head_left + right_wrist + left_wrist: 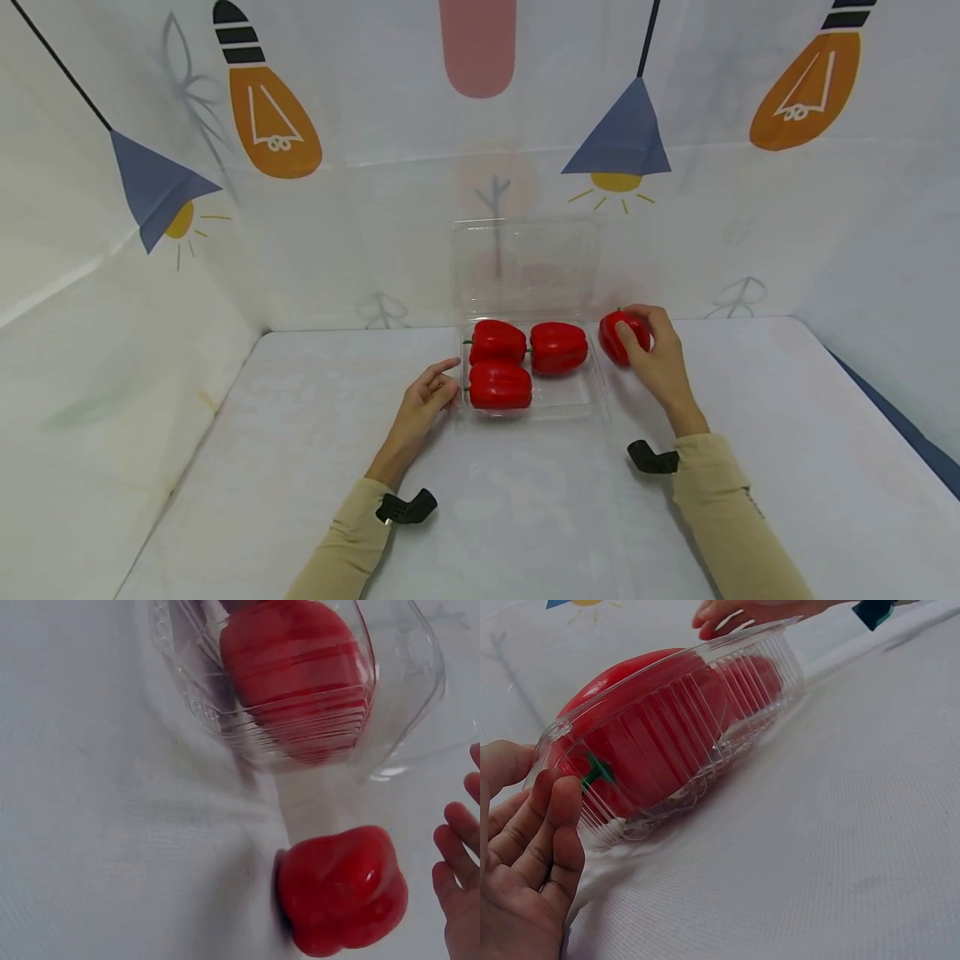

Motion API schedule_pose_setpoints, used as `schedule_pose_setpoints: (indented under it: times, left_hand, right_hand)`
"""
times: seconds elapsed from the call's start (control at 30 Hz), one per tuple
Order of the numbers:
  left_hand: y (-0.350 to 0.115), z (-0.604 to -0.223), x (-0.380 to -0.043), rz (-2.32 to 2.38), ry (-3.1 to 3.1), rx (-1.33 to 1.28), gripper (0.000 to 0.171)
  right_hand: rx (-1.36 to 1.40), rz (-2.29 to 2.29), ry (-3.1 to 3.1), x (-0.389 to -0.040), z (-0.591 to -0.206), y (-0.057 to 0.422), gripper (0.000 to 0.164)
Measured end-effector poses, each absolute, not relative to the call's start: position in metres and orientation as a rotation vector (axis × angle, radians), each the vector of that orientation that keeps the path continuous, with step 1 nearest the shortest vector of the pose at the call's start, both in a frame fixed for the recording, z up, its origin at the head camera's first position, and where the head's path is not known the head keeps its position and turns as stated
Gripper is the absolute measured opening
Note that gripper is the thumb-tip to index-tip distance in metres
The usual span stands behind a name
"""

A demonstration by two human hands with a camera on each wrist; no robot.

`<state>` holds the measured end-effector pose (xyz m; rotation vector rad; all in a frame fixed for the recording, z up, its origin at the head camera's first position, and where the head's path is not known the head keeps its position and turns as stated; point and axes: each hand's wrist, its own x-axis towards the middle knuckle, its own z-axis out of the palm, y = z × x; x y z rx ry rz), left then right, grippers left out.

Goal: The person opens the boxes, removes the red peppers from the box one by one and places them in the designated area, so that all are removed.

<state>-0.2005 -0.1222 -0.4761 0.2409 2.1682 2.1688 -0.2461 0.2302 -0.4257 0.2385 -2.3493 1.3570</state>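
Note:
A clear plastic clamshell box [562,408] lies on the table with its lid [525,258] raised at the back. It holds three red bell peppers: one at back left [498,340], one at front left [499,385] and one at right [558,348]. My left hand [422,410] touches the box's left side, fingers loosely bent by the rim. Right of the box, a fourth red bell pepper [341,891] rests on the table. My right hand [658,357] is over it; in the right wrist view, a gap separates the fingers [456,844] from the pepper.
A white cloth covers the table [510,508]. Close behind the box stands a white backdrop [375,233] printed with lamps and bulbs. Each forearm wears a black wrist device, one at left [408,507] and one at right [651,458].

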Motion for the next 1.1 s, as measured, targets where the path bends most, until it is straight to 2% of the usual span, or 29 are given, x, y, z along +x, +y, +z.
schedule_pose_setpoints:
  times: [0.33, 0.6, 0.83, 1.1]
  left_hand:
    - [-0.121, -0.476, -0.201, 2.162, 2.174, 0.250, 0.043]
    - [-0.121, -0.476, -0.202, 2.163, 2.168, 0.254, 0.043]
    - [-0.121, -0.471, -0.202, 2.146, 2.155, 0.249, 0.043]
    - [-0.122, -0.478, -0.202, 2.175, 2.157, 0.236, 0.042]
  right_hand:
    - [0.511, 1.352, -2.417, -0.238, -0.422, 0.208, 0.034]
    - [0.660, 1.255, -2.590, -0.241, -0.435, 0.196, 0.048]
    - [0.676, 1.015, -2.726, -0.244, -0.441, 0.191, 0.067]
    - [0.681, 0.872, -2.800, -0.241, -0.433, 0.187, 0.070]
